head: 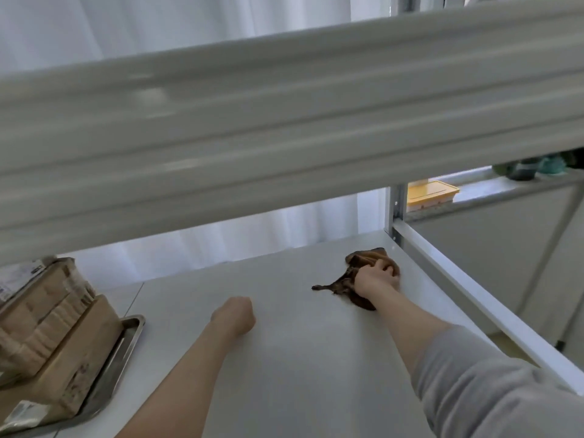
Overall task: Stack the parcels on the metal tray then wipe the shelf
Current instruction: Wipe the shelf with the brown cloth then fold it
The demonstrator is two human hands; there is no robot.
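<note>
Brown cardboard parcels (47,324) are stacked on a metal tray (126,339) at the left of the white shelf (284,358). My right hand (377,278) presses a brown cloth (363,259) flat against the shelf at its far right corner, fingers curled over it. My left hand (235,314) rests as a closed fist on the shelf's middle, holding nothing.
The upper shelf's white beam (284,137) crosses the view just above. A metal upright (395,210) stands at the far right corner, and a white rail (474,295) runs along the right edge. Behind, a ledge holds a yellow-lidded container (429,192).
</note>
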